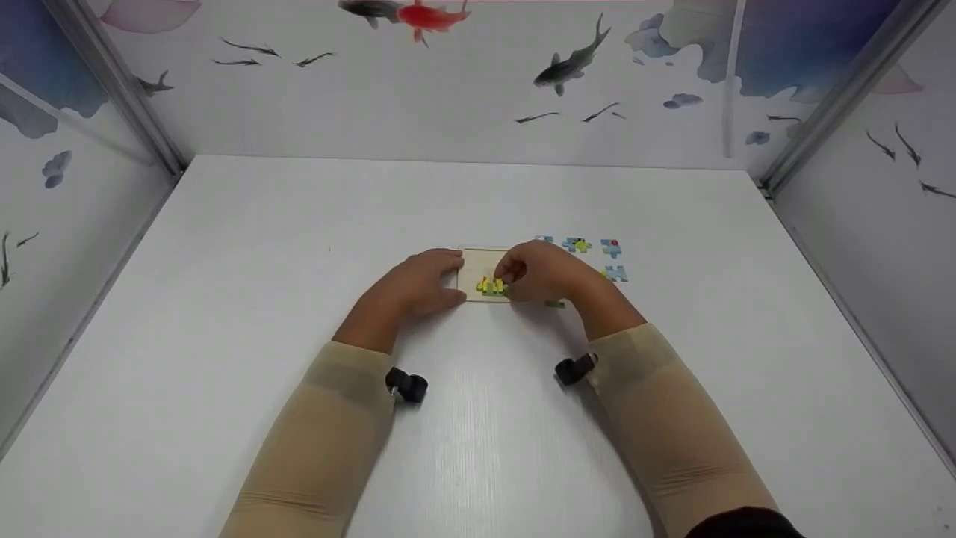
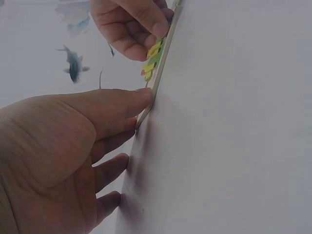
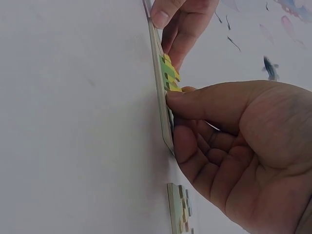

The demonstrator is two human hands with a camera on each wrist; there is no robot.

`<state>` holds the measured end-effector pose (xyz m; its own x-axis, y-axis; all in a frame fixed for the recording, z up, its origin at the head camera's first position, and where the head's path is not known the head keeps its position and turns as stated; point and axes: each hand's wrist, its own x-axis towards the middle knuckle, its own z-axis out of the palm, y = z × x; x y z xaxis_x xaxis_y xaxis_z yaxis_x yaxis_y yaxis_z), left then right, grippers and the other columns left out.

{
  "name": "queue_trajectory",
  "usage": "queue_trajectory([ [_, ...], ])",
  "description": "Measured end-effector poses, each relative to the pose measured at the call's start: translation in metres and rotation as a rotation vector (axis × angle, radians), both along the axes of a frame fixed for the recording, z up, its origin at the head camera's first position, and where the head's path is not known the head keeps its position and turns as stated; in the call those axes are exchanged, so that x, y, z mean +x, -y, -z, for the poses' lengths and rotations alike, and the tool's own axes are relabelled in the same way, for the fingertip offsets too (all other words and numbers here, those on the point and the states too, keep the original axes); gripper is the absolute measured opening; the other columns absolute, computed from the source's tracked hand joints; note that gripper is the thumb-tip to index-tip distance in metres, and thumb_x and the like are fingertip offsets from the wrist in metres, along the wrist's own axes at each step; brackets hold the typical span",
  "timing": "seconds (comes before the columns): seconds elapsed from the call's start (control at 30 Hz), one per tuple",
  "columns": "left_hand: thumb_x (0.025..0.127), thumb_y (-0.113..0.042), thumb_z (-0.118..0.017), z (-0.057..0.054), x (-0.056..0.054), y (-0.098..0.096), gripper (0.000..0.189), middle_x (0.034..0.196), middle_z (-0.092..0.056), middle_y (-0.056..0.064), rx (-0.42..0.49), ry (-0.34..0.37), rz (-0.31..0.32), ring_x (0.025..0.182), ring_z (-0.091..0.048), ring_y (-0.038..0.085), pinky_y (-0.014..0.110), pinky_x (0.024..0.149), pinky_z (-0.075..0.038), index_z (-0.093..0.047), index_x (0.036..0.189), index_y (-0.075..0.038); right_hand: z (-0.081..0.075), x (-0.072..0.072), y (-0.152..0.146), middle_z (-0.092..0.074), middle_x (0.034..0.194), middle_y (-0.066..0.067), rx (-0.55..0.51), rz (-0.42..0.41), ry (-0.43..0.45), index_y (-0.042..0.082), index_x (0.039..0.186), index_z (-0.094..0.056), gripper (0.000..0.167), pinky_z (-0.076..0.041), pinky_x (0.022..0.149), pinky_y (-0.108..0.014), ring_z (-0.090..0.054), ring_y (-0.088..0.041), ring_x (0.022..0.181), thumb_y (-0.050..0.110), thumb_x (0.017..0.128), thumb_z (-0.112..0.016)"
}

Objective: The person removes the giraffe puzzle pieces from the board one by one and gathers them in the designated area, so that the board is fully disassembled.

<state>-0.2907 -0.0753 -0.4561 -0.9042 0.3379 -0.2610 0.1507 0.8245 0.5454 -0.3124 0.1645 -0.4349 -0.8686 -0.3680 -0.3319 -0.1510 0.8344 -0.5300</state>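
Observation:
A pale wooden puzzle board (image 1: 479, 263) with a raised rim lies flat on the table between the hands. My left hand (image 1: 420, 284) holds its left edge, thumb at the near corner and a finger at the far one. Near the board's front edge sit yellow-and-green jigsaw pieces (image 1: 489, 287), joined or close together. Over the board's right part, my right hand (image 1: 549, 273) pinches a yellow-and-green puzzle piece (image 3: 174, 87) with thumb and curled fingers, right beside the others. The fingers hide most of that piece, and the hand covers the board's right side in the head view.
Several loose puzzle pieces (image 1: 612, 248) lie to the right of the board, some partly behind the right hand. The white table (image 1: 261, 224) is bounded by printed panels (image 1: 463, 97) at the back and sides.

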Motion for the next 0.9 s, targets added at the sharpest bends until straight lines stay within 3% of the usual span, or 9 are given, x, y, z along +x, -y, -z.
queue_trajectory([
  [0.53,0.102,-0.033,-0.068,-0.005,0.006,0.001,0.069,0.176,-0.035,-0.004,0.033,-0.012,-0.001,0.167,-0.026,0.023,0.046,0.137,-0.023,-0.043,0.166,-0.020,-0.004,-0.001,-0.012,-0.072,0.105,0.000,-0.046,-0.018,-0.007,0.023,0.120,-0.079,0.020,-0.053,0.083,-0.036,-0.061,-0.020,0.097,0.023,0.100,-0.073],
  [0.73,0.103,-0.032,-0.067,-0.006,0.006,0.001,0.069,0.176,-0.035,-0.003,0.022,-0.013,0.006,0.167,-0.025,0.025,0.047,0.137,-0.022,-0.042,0.166,-0.019,-0.016,-0.004,-0.033,-0.070,0.108,-0.002,-0.039,-0.040,-0.008,0.026,0.124,-0.078,0.024,-0.054,0.088,-0.035,-0.063,-0.021,0.103,0.023,0.100,-0.075],
  [0.9,0.103,-0.031,-0.067,-0.005,0.005,0.000,0.069,0.176,-0.035,-0.002,0.025,-0.014,0.011,0.167,-0.026,0.026,0.047,0.137,-0.023,-0.042,0.166,-0.019,-0.025,-0.007,-0.061,-0.069,0.105,-0.003,-0.034,-0.016,0.021,0.028,0.122,-0.079,0.025,-0.053,0.083,-0.035,-0.062,-0.022,0.100,0.021,0.099,-0.075],
])
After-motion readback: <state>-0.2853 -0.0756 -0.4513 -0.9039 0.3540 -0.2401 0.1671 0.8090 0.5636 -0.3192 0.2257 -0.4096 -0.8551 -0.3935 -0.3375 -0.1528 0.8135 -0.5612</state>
